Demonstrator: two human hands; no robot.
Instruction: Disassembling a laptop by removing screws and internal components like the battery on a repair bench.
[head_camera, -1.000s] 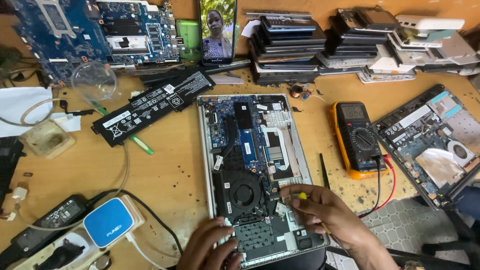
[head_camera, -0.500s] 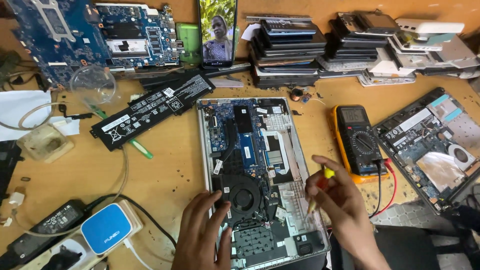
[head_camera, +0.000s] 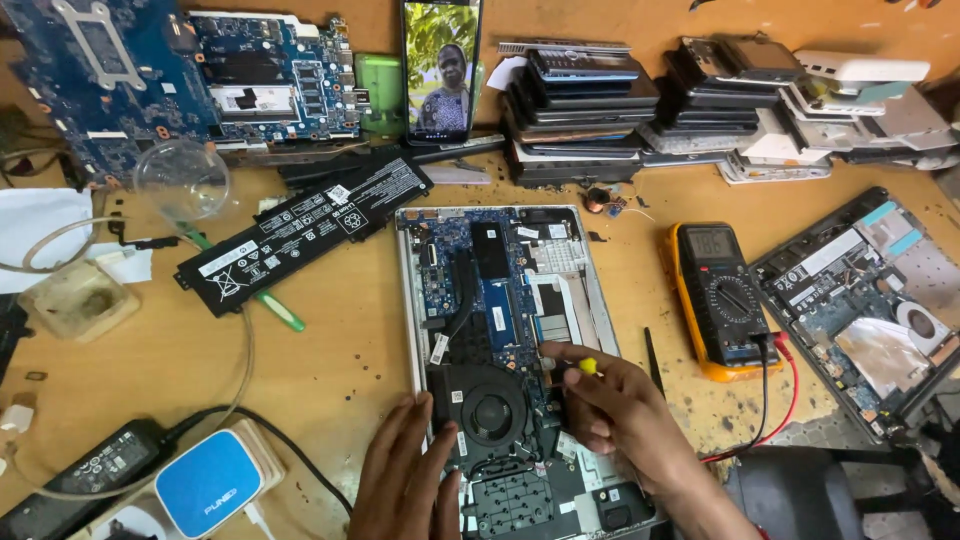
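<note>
- The left hand (head_camera: 405, 480) has slid down to the near-left edge of the opened laptop (head_camera: 510, 360), fingers spread flat, holding nothing.
- The right hand (head_camera: 625, 415) has moved inward from the laptop's right edge, pinching a yellow-tipped screwdriver (head_camera: 583, 367) just right of the fan (head_camera: 490, 412); work looks shifted there.

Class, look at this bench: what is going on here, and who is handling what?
A person works on an opened laptop lying on a wooden table, its board and fan exposed. The right hand holds a small yellow-tipped screwdriver over the board beside the fan. The left hand rests at the laptop's lower left edge. A long black battery lies apart to the left, and a yellow multimeter sits to the right.
</note>
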